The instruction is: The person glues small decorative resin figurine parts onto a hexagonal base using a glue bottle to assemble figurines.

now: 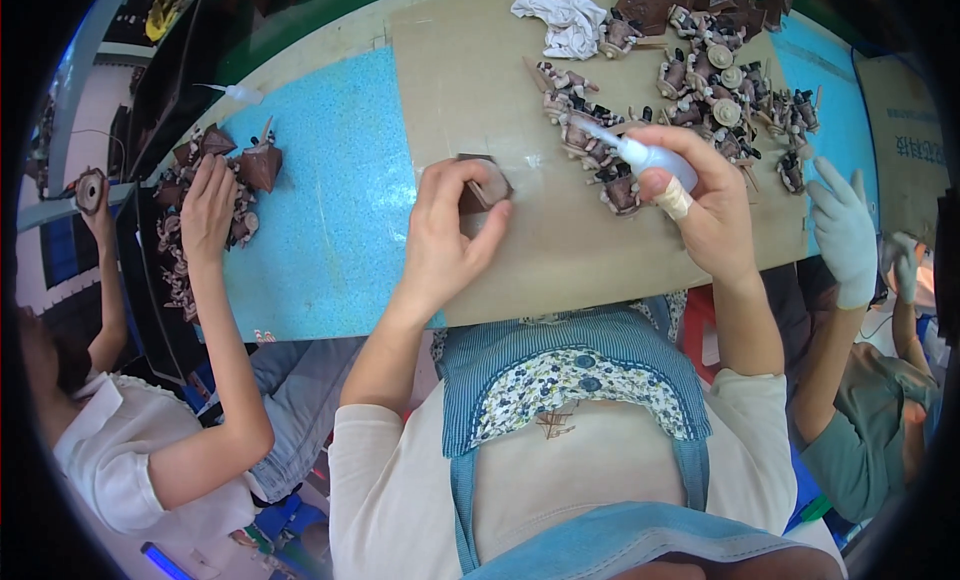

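Observation:
My left hand (455,225) rests on the cardboard-covered table with its fingers curled round a small brown angular piece (477,197). Part of that piece is hidden under the fingers. My right hand (708,195) is raised to the right and grips a white squeeze bottle (652,163), whose thin nozzle points up and to the left. Tape is wrapped round the right thumb. Just beyond the bottle lie several small painted figurines (620,192) in brown and cream.
More figurines (722,110) pile up at the far right, near a crumpled white cloth (565,22). At left, a co-worker's hand (208,205) touches another heap beside a blue mat (325,190). A second white bottle (240,93) lies beyond. A gloved co-worker's hand (843,230) is at right.

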Demonstrator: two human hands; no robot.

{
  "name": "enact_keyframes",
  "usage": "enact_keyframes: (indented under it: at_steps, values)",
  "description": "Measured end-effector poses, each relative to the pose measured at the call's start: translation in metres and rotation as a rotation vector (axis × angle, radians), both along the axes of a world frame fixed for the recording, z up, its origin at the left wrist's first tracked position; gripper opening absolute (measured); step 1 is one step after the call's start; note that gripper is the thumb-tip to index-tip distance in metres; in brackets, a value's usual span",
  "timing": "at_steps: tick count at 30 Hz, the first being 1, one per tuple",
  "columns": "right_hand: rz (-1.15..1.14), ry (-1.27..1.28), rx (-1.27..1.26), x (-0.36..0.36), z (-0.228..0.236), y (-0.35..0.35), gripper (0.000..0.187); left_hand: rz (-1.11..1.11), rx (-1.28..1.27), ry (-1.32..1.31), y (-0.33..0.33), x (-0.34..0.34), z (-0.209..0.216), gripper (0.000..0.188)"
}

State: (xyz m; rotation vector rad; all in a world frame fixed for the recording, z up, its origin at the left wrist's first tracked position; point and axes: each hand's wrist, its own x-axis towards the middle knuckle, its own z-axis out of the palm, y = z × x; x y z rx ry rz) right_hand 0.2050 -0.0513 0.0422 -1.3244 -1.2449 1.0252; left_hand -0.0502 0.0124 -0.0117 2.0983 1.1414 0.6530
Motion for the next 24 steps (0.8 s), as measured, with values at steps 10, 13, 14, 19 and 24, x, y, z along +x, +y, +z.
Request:
enact_keyframes:
  at_steps: [10,13,14,19,24]
  values:
    - [0.153,-0.518,0.353,-0.008,0.050,-0.031,0.035,-0.232,-0.854,-0.911,-0.036,0.024,0.028,0.072]
    - [0.165,-0.580,0.431,-0.012,0.059,-0.036,0.032,-0.320,-0.741,-0.824,-0.038,0.028,0.032,0.074]
    - [0.168,-0.581,0.428,-0.012,0.062,-0.037,0.032,-0.341,-0.709,-0.774,-0.038,0.028,0.033,0.076]
    - [0.182,-0.644,0.496,-0.017,0.065,-0.039,0.030,-0.340,-0.750,-0.771,-0.043,0.031,0.036,0.075]
    - [0.188,-0.666,0.525,-0.019,0.066,-0.041,0.032,-0.315,-0.784,-0.814,-0.047,0.030,0.037,0.073]
